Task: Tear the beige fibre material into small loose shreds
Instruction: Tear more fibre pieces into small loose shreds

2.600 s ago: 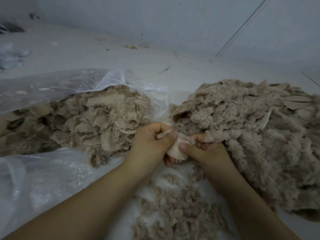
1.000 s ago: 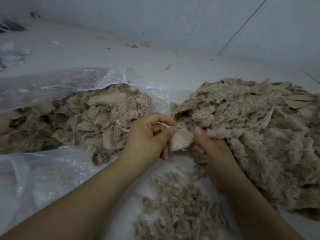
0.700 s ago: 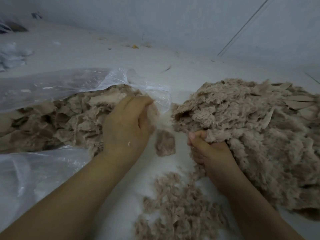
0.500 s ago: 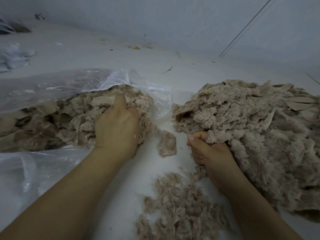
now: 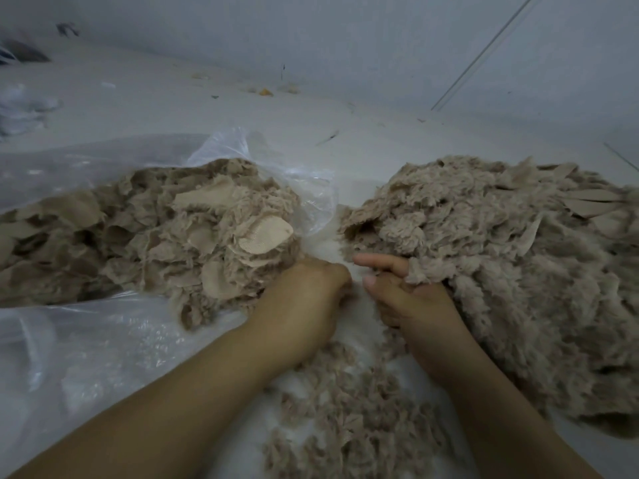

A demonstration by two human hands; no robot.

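Note:
A heap of beige fibre pieces (image 5: 173, 243) lies in an open clear plastic bag (image 5: 103, 357) on the left. A bigger fluffy beige pile (image 5: 511, 271) sits on the right. Small torn shreds (image 5: 345, 430) are scattered on the white surface in front, between my forearms. My left hand (image 5: 301, 305) is in the gap between the heaps, back up, its fingers curled down over a small tuft that it hides. My right hand (image 5: 411, 302) grips a clump (image 5: 428, 271) at the right pile's near edge, index finger stretched towards the left hand.
The white surface (image 5: 311, 133) runs back to a pale wall, with a few crumbs and scraps along the far edge. Crumpled white material (image 5: 24, 108) lies at the far left. The bag's film spreads over the near left.
My left hand dropped its piece onto the bagged heap and has come back right to the gap, covering the tuft that fell there. My right hand has kept its grip at the right pile.

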